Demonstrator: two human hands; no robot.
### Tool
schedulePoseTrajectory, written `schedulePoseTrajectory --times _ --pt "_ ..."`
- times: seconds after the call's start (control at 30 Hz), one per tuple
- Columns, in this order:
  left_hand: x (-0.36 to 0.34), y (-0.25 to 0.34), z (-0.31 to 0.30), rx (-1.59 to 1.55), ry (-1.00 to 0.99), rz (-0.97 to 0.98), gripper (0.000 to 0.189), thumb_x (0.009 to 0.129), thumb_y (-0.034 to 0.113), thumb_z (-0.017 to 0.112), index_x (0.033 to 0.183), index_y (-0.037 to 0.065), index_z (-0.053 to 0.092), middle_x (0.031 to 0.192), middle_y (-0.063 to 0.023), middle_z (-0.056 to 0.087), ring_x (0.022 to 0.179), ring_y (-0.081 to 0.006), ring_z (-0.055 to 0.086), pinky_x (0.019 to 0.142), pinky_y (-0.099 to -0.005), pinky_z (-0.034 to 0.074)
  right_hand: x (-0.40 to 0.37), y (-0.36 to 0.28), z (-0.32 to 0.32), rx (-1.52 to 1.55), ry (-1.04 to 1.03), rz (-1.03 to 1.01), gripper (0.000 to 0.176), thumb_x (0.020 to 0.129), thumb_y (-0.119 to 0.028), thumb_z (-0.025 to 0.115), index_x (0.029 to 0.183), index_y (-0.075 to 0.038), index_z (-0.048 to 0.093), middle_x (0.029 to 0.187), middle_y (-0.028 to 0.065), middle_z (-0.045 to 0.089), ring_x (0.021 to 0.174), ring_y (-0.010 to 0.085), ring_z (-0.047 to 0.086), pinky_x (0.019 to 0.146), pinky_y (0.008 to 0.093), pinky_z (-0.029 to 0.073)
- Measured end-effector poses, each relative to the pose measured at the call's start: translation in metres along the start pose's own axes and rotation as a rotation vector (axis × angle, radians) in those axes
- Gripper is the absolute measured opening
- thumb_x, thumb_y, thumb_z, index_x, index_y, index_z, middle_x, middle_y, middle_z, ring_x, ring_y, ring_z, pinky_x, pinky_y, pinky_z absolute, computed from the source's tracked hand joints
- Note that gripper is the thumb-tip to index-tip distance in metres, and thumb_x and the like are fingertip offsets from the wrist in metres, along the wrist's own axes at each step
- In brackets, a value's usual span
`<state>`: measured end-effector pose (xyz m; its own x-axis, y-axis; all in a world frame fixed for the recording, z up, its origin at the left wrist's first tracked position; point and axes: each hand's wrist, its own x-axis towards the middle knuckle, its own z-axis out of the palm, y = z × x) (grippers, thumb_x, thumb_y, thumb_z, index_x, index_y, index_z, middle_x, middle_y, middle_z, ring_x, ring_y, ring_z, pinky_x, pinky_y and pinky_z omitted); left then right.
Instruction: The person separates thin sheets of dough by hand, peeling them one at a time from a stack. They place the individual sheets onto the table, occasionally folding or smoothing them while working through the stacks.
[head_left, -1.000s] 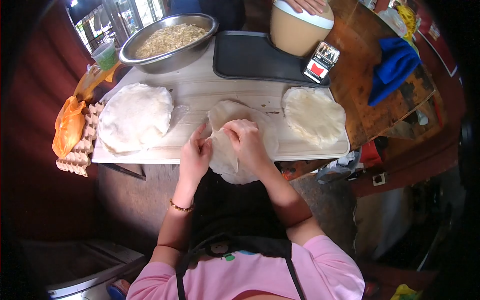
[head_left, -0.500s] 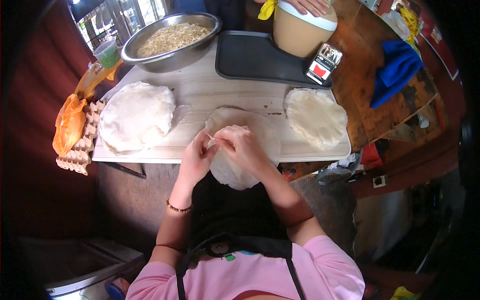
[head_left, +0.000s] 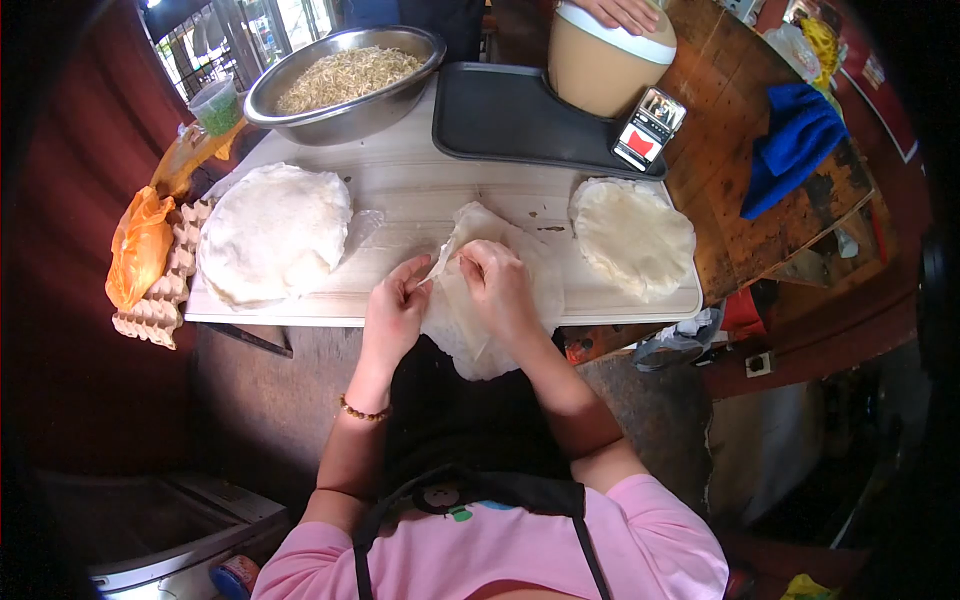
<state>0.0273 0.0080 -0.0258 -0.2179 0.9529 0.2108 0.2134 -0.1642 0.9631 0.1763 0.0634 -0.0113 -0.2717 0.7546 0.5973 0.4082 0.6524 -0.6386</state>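
Note:
Thin, pale spring roll wrappers (head_left: 462,340) lie in front of me, hanging over the table's near edge. My left hand (head_left: 395,306) pinches the lifted left edge of a wrapper between thumb and fingers. The fingers of my right hand (head_left: 496,287) are closed on the same sheet, a little to the right, and a flap stands up between the hands. To the left rests a large round stack of wrappers (head_left: 274,236). A smaller round stack (head_left: 634,240) sits on the right side of the white tabletop (head_left: 400,190).
A steel bowl (head_left: 420,84) of bean sprouts stands at the back left, near a plastic cup (head_left: 215,108). Behind the wrappers lies a black tray (head_left: 500,120) with a phone (head_left: 650,128) propped against a tan container (head_left: 600,68). Another person's hand (head_left: 622,14) rests on its lid.
My hands have moved apart, the right one going right. The wrapper's far edge has been lifted and folded up between them.

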Motion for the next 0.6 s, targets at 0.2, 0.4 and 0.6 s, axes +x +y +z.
schedulePoseTrajectory --times 0.2,0.4,0.6 --pt "-0.010 0.012 0.000 0.083 -0.048 -0.029 0.027 0.089 0.000 0.056 0.116 -0.004 0.060 0.065 0.0025 0.043 0.059 -0.0031 0.037 0.051 -0.0213 0.033 0.004 -0.019 -0.009 -0.076 -0.076 -0.019 0.007 0.085 -0.013 0.059 0.087 -0.007 0.060 0.085 0.0103 0.063 0.089 0.0287 0.060 0.078 0.0423 0.043" --pt "0.001 0.005 -0.003 0.002 -0.087 0.075 0.029 0.091 0.004 0.059 0.118 -0.004 0.058 0.065 0.0025 0.043 0.059 -0.0029 0.036 0.050 -0.0220 0.031 0.004 -0.014 -0.009 0.011 -0.203 -0.160 0.007 0.085 -0.014 0.061 0.087 -0.007 0.061 0.083 0.0090 0.064 0.085 0.0281 0.061 0.076 0.0409 0.043" --pt "-0.001 0.003 -0.002 0.113 -0.022 -0.006 0.030 0.090 0.002 0.056 0.119 -0.006 0.056 0.061 0.0025 0.046 0.056 -0.0034 0.039 0.050 -0.0218 0.033 -0.002 -0.009 -0.002 0.019 -0.081 -0.039 0.007 0.084 -0.013 0.061 0.083 -0.006 0.059 0.078 0.0099 0.062 0.081 0.0300 0.060 0.075 0.0417 0.043"
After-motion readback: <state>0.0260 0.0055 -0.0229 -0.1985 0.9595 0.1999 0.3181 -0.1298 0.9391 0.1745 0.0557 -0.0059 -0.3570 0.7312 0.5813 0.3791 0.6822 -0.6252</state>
